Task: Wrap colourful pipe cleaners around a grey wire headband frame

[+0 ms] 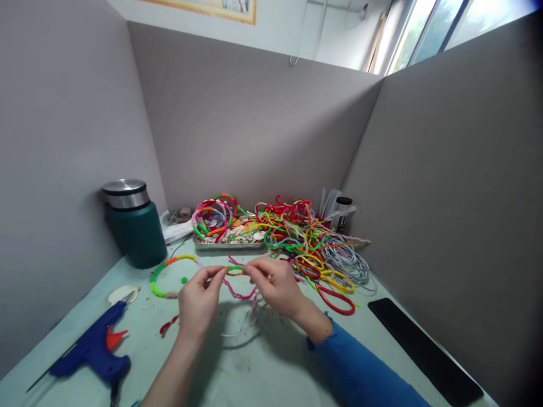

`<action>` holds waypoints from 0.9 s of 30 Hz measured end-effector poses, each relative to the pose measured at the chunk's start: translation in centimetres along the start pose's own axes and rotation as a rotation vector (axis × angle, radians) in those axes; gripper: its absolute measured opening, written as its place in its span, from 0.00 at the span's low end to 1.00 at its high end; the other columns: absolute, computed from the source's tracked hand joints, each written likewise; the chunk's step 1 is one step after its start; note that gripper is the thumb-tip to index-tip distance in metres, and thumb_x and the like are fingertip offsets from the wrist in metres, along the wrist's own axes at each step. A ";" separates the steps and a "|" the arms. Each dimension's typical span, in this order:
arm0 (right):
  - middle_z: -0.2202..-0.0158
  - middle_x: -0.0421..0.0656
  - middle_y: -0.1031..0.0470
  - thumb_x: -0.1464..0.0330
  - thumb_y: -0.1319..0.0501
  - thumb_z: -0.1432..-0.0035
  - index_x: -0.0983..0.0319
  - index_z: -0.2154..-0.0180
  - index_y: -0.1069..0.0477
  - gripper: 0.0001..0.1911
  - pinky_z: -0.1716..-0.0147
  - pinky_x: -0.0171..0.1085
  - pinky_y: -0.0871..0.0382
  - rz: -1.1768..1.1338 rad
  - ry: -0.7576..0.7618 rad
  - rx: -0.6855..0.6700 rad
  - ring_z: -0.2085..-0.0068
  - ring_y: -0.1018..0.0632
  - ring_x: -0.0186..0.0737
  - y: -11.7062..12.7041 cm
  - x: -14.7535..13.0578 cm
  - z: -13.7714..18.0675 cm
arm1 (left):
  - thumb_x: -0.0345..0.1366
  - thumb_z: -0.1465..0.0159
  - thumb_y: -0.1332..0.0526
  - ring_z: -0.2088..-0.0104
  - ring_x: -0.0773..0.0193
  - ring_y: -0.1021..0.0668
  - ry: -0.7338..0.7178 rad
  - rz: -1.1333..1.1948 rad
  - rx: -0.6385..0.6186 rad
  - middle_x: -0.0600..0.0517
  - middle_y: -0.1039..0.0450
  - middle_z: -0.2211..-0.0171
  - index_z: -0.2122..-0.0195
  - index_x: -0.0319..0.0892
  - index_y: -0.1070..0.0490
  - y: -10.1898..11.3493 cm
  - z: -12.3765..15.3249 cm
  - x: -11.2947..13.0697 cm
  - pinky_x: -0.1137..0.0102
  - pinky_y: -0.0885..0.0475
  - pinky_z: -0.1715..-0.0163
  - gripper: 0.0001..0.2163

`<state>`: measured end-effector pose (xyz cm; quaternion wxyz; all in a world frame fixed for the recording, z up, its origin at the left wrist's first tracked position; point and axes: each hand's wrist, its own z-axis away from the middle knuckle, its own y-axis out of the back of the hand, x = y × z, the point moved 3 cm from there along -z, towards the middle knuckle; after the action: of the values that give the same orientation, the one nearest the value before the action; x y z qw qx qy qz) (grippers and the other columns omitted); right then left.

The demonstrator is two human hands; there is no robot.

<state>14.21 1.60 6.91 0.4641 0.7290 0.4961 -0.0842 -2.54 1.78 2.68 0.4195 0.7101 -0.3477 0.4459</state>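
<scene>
My left hand point(200, 299) pinches one end of a short stretch of green and orange cord point(235, 268) between thumb and fingers. At its other end my right hand point(275, 285) closes on the same cord, above the middle of the table. A thin pale wire point(240, 335) curves below my hands; whether it joins the held cord I cannot tell. On the table behind them lies a pink twisted cord point(240, 295). Left of my left hand rests a ring wrapped in green, orange and yellow point(158, 278), with a small green dot point(184, 280) inside it.
A blue glue gun point(91, 345) lies at left, near a teal bottle point(138, 232). At the back stand a tray point(229, 246) of wrapped rings and buttons and a tangled heap of coloured cords point(297, 226). Red loop handles point(337, 299) and a black strip point(424, 350) lie right.
</scene>
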 end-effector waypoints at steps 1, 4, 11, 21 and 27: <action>0.70 0.42 0.25 0.67 0.48 0.38 0.62 0.65 0.27 0.12 0.66 0.32 0.37 0.017 0.032 -0.071 0.68 0.27 0.34 -0.5 -0.4 0.2 | 0.46 0.47 0.38 0.69 0.60 0.23 0.000 0.021 0.008 0.51 0.22 0.70 0.68 0.42 0.24 0.0 -0.1 0.0 0.70 0.32 0.68 0.13; 0.64 0.45 0.24 0.68 0.45 0.40 0.62 0.59 0.29 0.10 0.64 0.33 0.38 0.128 0.038 -0.166 0.63 0.26 0.37 -1.9 -0.9 1.0 | 0.46 0.48 0.37 0.70 0.60 0.23 0.013 0.107 -0.006 0.50 0.21 0.71 0.68 0.40 0.24 -0.1 -0.2 -0.2 0.70 0.31 0.69 0.14; 0.69 0.42 0.24 0.67 0.43 0.42 0.62 0.64 0.28 0.07 0.70 0.33 0.42 0.248 -0.062 -0.225 0.69 0.27 0.36 -2.9 -0.4 1.3 | 0.45 0.47 0.38 0.80 0.66 0.27 0.049 0.232 -0.070 0.51 0.23 0.77 0.65 0.39 0.24 -0.5 0.0 -0.4 0.73 0.34 0.81 0.15; 0.70 0.43 0.30 0.66 0.47 0.39 0.61 0.69 0.28 0.11 0.69 0.35 0.44 0.390 0.083 -0.083 0.68 0.31 0.36 -2.0 -1.2 1.1 | 0.43 0.48 0.37 0.77 0.65 0.24 0.049 0.275 -0.074 0.51 0.24 0.76 0.66 0.39 0.27 -0.8 0.0 -0.2 0.72 0.31 0.77 0.13; 0.69 0.44 0.29 0.68 0.49 0.37 0.63 0.68 0.31 0.10 0.64 0.36 0.42 0.296 0.105 0.006 0.65 0.31 0.37 -1.8 -1.0 0.7 | 0.42 0.46 0.38 0.69 0.62 0.23 -0.052 0.158 -0.108 0.50 0.23 0.71 0.68 0.40 0.27 -1.0 0.1 -0.2 0.71 0.30 0.70 0.11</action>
<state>12.52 0.52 6.05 0.4427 0.7989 0.4064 0.0220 -1.71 2.12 2.18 0.4118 0.6680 -0.4370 0.4396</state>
